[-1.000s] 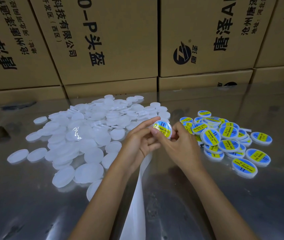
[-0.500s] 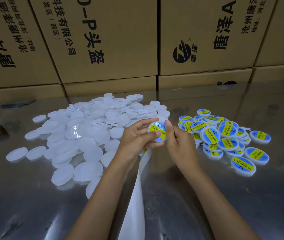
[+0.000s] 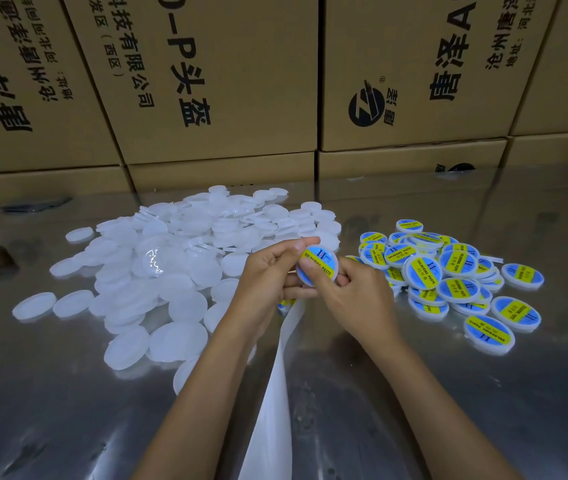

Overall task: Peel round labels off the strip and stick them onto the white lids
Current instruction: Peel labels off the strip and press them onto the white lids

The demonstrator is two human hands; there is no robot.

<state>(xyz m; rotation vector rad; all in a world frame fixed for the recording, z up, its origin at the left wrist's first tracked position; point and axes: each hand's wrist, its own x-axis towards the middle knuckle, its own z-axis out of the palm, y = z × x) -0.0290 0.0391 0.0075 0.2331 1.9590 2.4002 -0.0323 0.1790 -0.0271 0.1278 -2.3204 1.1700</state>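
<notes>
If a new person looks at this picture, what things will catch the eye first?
First, the round white lid with a blue and yellow label, held up at the centre between the left hand and the right hand. Next, the big heap of plain white lids on the left and the smaller heap of labelled lids on the right, on the shiny metal table.

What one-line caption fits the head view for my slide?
Both hands, left hand and right hand, press a label onto a white lid.

Dim indoor light, soft glare on metal table (image 3: 414, 393) — wide-angle bowing at edges, sharp centre
</notes>
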